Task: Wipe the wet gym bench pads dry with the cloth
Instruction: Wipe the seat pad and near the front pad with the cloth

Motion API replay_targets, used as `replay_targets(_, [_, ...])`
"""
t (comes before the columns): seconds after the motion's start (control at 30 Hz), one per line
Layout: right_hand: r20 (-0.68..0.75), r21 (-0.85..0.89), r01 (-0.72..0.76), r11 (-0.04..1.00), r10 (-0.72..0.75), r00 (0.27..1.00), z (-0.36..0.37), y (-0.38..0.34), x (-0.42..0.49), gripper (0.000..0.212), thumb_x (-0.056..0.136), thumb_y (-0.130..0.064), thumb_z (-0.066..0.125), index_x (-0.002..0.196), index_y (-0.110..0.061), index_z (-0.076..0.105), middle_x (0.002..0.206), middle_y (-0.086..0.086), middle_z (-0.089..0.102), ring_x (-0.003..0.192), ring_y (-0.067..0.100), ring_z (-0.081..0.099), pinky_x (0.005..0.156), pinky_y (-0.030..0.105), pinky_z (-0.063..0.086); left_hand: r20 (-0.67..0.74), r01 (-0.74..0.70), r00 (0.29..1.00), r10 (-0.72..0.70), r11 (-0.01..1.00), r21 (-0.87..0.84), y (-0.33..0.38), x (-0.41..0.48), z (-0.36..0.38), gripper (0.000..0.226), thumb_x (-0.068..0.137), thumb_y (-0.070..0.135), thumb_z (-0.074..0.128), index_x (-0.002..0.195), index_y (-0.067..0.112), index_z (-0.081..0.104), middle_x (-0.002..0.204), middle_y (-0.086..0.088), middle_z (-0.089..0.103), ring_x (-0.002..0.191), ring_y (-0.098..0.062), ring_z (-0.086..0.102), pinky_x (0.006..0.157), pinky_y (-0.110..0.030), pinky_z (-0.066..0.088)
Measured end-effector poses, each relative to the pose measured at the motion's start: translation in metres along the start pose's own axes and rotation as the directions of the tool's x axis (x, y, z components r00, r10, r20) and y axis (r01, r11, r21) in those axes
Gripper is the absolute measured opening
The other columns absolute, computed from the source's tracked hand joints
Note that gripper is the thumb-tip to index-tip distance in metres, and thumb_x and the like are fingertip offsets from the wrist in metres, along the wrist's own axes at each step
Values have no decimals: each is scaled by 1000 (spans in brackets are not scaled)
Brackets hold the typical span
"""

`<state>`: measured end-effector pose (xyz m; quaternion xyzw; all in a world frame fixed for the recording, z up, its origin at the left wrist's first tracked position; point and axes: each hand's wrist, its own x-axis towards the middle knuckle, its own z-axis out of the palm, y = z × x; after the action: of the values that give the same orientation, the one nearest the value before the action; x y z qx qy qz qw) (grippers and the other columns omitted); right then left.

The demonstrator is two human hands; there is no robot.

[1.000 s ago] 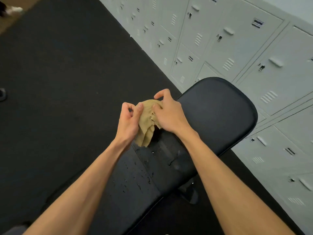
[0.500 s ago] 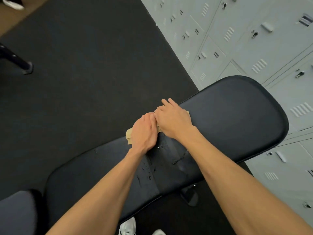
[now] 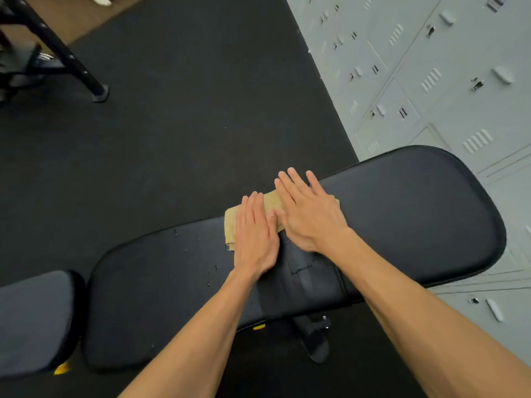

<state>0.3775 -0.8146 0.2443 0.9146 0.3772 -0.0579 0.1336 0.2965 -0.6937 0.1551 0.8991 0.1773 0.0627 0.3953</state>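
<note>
The black back pad [image 3: 408, 214] of the gym bench runs across the view, with a separate seat pad [image 3: 31, 320] at the lower left. A tan cloth [image 3: 269, 201] lies spread on the back pad's far edge near its middle. My left hand [image 3: 254, 234] and my right hand [image 3: 309, 215] rest flat on the cloth side by side, fingers straight, palms pressing down. Much of the cloth is hidden under them. Small water drops [image 3: 212, 275] dot the pad left of my left wrist. A duller streak [image 3: 304, 280] shows on the pad below my hands.
Grey lockers [image 3: 431, 81] stand close behind the bench at the right. A black rubber floor [image 3: 172, 124] lies beyond the bench. A black rack leg [image 3: 71, 61] slants down at the upper left. The bench's foot [image 3: 314, 340] sticks out beneath the pad.
The cloth was bunched up between both hands above the pad; it now lies flattened on the pad. Both hands have gone from pinching to flat palms. The view has shifted right along the bench.
</note>
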Motion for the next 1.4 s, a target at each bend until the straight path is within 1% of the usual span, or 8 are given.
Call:
replay_targets(0.1, [1, 15, 30, 999, -30, 1000, -2, -2, -17, 70, 117, -45, 12, 176, -8, 3, 185, 8, -3, 172, 25, -7, 138, 51, -7, -32, 7, 999, -8, 1000, -17, 2, -19, 4, 76, 110, 53, 11, 174, 11, 15, 183, -4, 8, 170, -21, 1, 136, -33, 0])
replay_targets(0.23, [5, 15, 85, 996, -85, 996, 0, -4, -44, 78, 109, -50, 3, 176, -9, -1, 185, 7, -7, 171, 24, -9, 138, 49, -7, -74, 5, 997, -7, 999, -35, 7, -49, 11, 73, 113, 52, 15, 175, 14, 8, 183, 1, -4, 169, -10, -4, 136, -33, -1])
replay_targets(0.67, [-34, 24, 176, 984, -176, 984, 23, -14, -132, 77, 112, -52, 2, 175, -8, -3, 184, 10, -6, 171, 26, -7, 139, 46, -3, -76, 50, 996, -56, 996, -75, 19, -144, 31, 67, 115, 52, 12, 175, 23, 0, 183, 8, -8, 166, 0, -12, 136, -32, -3])
replay_targets(0.93, [-122, -131, 259, 957, -275, 954, 47, -19, -160, 75, 113, -46, -1, 174, -2, 9, 182, 19, 7, 171, 34, 5, 139, 51, 7, -58, -3, 998, -4, 993, -116, 14, -179, 28, 58, 120, 34, 24, 174, 20, 8, 182, 10, 0, 166, 1, -6, 137, -30, 2])
replay_targets(1.0, [-160, -146, 280, 949, -302, 940, 53, -20, -164, 69, 117, -40, 7, 173, -2, 13, 182, 19, 10, 170, 33, 9, 139, 50, 6, -47, -6, 999, 0, 991, -131, 13, -187, 28, 57, 120, 32, 25, 174, 20, 10, 182, 10, 2, 165, 3, -7, 137, -30, 3])
replay_targets(1.13, [-272, -143, 319, 937, -347, 898, 69, -32, -176, 61, 114, -20, 48, 170, -2, 31, 178, 19, 27, 167, 31, 28, 138, 47, 18, -43, -46, 998, 42, 993, -106, 12, -202, 27, 59, 118, 33, 24, 173, 18, 12, 182, 7, 5, 167, -2, 0, 138, -35, 10])
replay_targets(1.3, [-432, 18, 326, 945, -287, 855, 68, -52, -180, 39, 106, -15, 62, 144, -10, 71, 149, 13, 70, 141, 26, 66, 124, 45, 47, -68, -1, 998, -16, 970, -244, 17, -213, -4, 48, 118, 27, 40, 166, 25, 44, 171, 11, 43, 156, 2, 38, 130, -24, 31])
replay_targets(1.4, [-365, 226, 256, 940, -162, 917, 34, -69, -174, 28, 117, -33, 47, 124, -27, 74, 118, -6, 79, 112, 19, 75, 102, 42, 57, -122, 14, 991, -58, 941, -338, 20, -204, -33, 30, 117, 22, 45, 131, 20, 71, 124, 14, 73, 111, 9, 66, 98, -17, 51])
